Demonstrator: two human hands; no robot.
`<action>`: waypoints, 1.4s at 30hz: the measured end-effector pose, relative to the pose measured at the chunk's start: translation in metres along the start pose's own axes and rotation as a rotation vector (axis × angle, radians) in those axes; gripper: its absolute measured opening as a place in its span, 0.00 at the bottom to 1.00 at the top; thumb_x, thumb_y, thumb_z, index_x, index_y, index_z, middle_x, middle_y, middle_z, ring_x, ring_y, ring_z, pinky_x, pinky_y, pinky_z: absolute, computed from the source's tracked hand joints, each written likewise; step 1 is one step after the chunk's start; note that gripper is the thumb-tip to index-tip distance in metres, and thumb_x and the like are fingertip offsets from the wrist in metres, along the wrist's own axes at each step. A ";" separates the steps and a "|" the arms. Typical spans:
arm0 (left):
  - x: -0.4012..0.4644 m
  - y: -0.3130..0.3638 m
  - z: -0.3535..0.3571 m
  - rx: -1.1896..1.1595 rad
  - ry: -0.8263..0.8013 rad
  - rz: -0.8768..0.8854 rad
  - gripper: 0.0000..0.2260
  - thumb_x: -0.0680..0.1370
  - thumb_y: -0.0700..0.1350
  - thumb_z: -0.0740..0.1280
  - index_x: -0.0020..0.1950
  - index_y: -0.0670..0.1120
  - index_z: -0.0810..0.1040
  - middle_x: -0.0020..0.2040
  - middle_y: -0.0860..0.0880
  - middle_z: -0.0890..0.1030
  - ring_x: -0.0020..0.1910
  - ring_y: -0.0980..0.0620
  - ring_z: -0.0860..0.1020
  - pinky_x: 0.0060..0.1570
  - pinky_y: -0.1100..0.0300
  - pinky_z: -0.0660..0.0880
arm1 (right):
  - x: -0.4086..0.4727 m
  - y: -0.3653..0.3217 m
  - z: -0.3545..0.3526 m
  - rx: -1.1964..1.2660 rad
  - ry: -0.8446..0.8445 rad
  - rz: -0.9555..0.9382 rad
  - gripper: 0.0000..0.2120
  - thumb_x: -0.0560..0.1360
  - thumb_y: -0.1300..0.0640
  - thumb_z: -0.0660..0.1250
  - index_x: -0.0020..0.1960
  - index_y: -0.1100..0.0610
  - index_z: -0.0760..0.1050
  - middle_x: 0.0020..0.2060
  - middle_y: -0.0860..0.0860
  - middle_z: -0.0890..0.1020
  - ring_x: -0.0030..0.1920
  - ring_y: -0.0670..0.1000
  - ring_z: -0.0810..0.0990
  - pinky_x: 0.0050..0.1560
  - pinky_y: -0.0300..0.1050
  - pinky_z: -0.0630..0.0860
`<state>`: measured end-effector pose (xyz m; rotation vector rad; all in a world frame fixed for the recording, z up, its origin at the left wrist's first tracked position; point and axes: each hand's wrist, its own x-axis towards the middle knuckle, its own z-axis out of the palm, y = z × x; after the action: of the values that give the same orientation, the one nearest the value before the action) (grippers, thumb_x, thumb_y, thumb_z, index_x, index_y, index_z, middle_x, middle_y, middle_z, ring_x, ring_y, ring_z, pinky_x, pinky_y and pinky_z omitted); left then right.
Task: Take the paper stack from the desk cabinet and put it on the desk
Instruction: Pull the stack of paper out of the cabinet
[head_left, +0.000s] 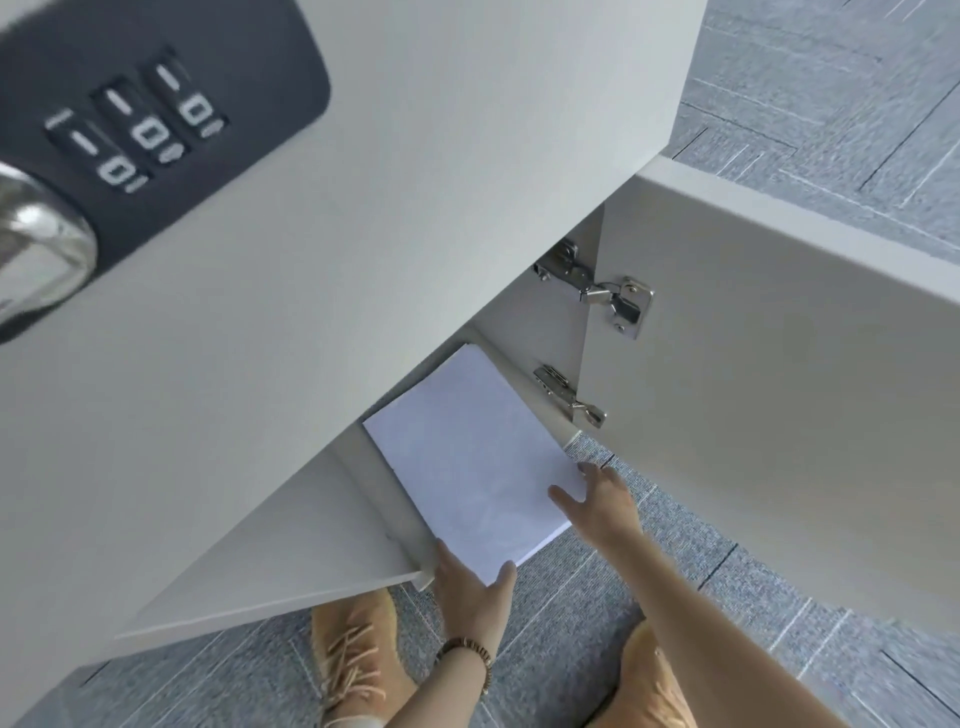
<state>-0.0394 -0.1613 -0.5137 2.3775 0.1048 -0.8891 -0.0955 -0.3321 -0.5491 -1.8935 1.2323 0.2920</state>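
Brown beaded bracelet, tan lace-up shoes

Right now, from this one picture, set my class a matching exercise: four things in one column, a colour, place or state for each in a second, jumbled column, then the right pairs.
Column one
1. paper stack
2. left hand
3. lock
4. shoes

Column two
a. tan, standing on the grey carpet
b. white, partly out of the open cabinet
c. dark panel with three number wheels
d. grips the stack's near corner

Pairs: 1-b, 2-d, 3-c, 4-a
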 end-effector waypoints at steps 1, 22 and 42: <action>-0.002 -0.003 0.003 -0.016 0.032 -0.004 0.47 0.74 0.47 0.75 0.81 0.38 0.47 0.81 0.38 0.56 0.79 0.40 0.57 0.76 0.47 0.61 | 0.001 -0.001 0.002 0.015 -0.016 0.005 0.38 0.74 0.37 0.67 0.75 0.57 0.64 0.67 0.56 0.73 0.67 0.58 0.74 0.66 0.54 0.72; -0.010 0.005 -0.038 -0.480 -0.069 -0.148 0.15 0.76 0.36 0.72 0.61 0.43 0.77 0.54 0.46 0.82 0.52 0.45 0.79 0.56 0.54 0.74 | -0.047 -0.011 -0.026 0.337 -0.208 0.088 0.11 0.81 0.61 0.61 0.63 0.60 0.71 0.47 0.54 0.78 0.36 0.49 0.74 0.31 0.40 0.70; -0.332 0.051 -0.203 -0.481 -0.297 0.230 0.21 0.68 0.49 0.74 0.60 0.46 0.81 0.55 0.50 0.87 0.56 0.47 0.84 0.59 0.45 0.80 | -0.408 -0.041 -0.222 0.521 0.068 -0.002 0.17 0.68 0.57 0.64 0.52 0.67 0.75 0.42 0.57 0.78 0.41 0.53 0.75 0.42 0.50 0.72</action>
<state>-0.1663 -0.0478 -0.1598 1.7560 -0.0659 -0.9682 -0.3128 -0.2278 -0.1504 -1.4609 1.2094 -0.0932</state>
